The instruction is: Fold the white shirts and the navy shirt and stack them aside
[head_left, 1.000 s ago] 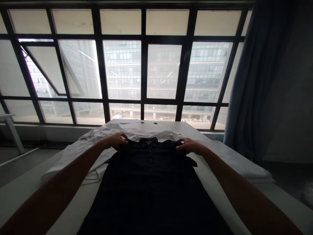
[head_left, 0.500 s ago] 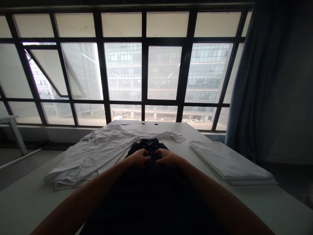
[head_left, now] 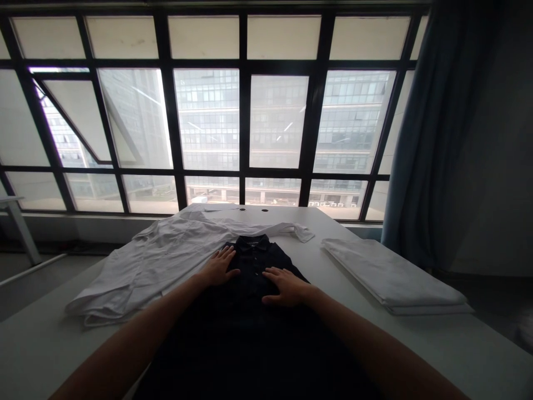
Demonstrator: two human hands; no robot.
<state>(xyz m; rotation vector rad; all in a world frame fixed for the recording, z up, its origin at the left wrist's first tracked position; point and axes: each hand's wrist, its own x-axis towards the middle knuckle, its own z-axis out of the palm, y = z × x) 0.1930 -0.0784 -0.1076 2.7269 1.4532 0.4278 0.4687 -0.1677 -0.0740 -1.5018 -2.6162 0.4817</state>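
The dark polo shirt [head_left: 258,255] lies in the middle of the table [head_left: 266,218], collar toward the window. The left hand [head_left: 219,268] and right hand [head_left: 286,287] rest on its front, fingers open and flat, gripping nothing. A white shirt [head_left: 166,261] lies at left, a folded white cloth [head_left: 391,272] at right. Dragging hands could wrinkle the polo.

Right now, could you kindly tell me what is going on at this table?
A person has their left hand and right hand resting flat, fingers spread, on a dark polo shirt laid out on a white table, collar pointing away from them. A rumpled white shirt lies to the left of the polo, and a folded white cloth lies to its right.
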